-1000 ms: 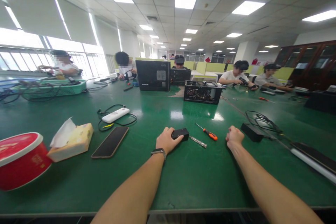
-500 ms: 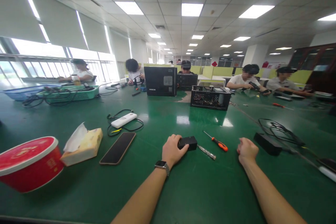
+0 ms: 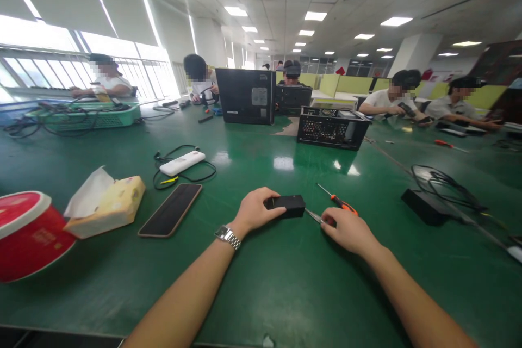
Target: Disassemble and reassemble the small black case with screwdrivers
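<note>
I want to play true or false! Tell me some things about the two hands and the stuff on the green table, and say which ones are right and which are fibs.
1. The left hand is holding the small black box. True.
2. The right hand is at the tissue pack. False: its fingers are at the slim silver tool.
3. There is a watch on the left wrist. True.
4. The phone is on top of the tissue pack. False: it lies on the table beside the pack.
5. The orange-handled screwdriver is in the left hand. False: it lies on the table, near the right hand.
</note>
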A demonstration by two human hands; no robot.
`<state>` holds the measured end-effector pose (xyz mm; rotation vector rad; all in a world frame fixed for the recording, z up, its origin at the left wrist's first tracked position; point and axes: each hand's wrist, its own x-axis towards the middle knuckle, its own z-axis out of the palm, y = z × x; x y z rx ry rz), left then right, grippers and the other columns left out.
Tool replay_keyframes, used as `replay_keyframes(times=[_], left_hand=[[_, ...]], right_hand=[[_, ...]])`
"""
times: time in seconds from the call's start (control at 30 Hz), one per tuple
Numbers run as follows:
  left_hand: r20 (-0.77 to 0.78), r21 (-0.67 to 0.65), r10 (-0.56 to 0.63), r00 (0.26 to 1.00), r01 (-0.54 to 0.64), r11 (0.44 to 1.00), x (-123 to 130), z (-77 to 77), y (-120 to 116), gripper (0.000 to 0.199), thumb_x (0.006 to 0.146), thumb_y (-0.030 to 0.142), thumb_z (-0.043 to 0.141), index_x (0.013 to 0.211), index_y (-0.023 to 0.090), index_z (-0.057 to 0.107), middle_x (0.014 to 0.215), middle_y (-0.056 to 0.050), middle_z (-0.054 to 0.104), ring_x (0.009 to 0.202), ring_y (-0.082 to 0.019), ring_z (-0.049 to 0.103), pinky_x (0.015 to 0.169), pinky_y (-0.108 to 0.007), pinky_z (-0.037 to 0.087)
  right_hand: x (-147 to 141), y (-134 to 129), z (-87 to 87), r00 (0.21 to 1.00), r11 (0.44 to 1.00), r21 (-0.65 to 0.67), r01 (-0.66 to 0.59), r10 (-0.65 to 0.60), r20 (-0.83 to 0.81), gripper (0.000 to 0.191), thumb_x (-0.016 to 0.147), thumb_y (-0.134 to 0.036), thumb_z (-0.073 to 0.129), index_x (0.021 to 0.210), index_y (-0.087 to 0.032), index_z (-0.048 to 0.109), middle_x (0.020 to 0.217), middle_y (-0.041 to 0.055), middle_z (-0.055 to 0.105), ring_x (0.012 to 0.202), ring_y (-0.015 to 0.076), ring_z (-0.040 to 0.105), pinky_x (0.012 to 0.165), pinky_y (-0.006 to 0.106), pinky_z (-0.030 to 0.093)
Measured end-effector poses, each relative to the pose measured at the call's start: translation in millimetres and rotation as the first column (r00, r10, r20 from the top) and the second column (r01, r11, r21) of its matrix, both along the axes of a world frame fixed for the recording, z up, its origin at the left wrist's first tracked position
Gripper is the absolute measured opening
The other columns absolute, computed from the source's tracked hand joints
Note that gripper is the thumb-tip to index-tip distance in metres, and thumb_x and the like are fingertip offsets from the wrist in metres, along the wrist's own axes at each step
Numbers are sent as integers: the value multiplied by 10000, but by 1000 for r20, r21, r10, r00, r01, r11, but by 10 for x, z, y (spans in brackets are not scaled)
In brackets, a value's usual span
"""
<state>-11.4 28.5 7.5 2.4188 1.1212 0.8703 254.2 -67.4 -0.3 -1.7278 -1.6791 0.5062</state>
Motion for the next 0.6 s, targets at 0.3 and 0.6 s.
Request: replay_keyframes(times=[0.3,0.6], left_hand=[[8,41,77,997,-77,996,-101,-16,-109,308,831,467,634,951,201,732,932,-38,714,838,-203,644,711,-283,483],[60,37,90,994,-92,995,-115,-34,-151,281,825,431,649,943,187,724,916,-41,709,806,-197,634,692,-278,471]], right_hand=[[53,-102,18,908,995,-32,-89,68,-414,253,706,-432,555,696,-185,610,504,-22,544,381,94,392,387,233,287],[48,-66,-19,768,998,14,-56,52,-639,245,663,-391,686,717,-152,676,394,-73,401,363,68,335,379,216,231]])
